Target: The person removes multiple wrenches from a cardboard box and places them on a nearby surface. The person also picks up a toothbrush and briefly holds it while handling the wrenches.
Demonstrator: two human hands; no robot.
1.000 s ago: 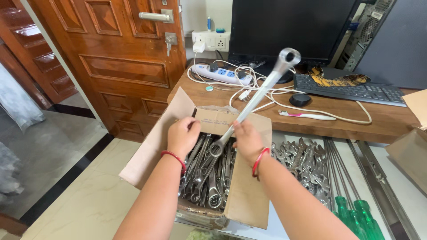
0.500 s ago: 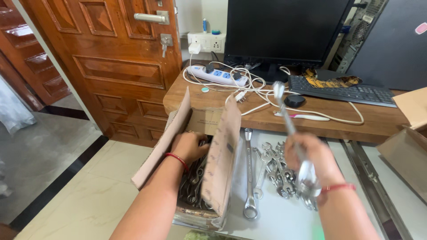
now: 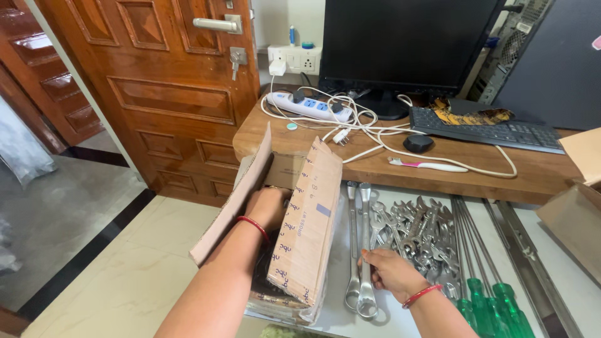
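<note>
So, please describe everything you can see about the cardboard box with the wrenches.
The cardboard box is brown, worn corrugated card, open at the top, its flaps standing up. It rests on the pale surface left of two long wrenches. The left hand reaches inside between the flaps. Only a little dark metal shows in it, under the near flap. The right hand is apart from it, on the wrenches.

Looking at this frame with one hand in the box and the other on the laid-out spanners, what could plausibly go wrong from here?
1. The left hand reaches inside the cardboard box, hidden by its raised flap; fingers could get pinched among the spanners there.
2. The box sits near the surface's front edge and might tip or slide off.
3. The right hand rests on a long spanner beside another; a nudge could roll them into the spanner pile or toward the green-handled screwdrivers.
</note>
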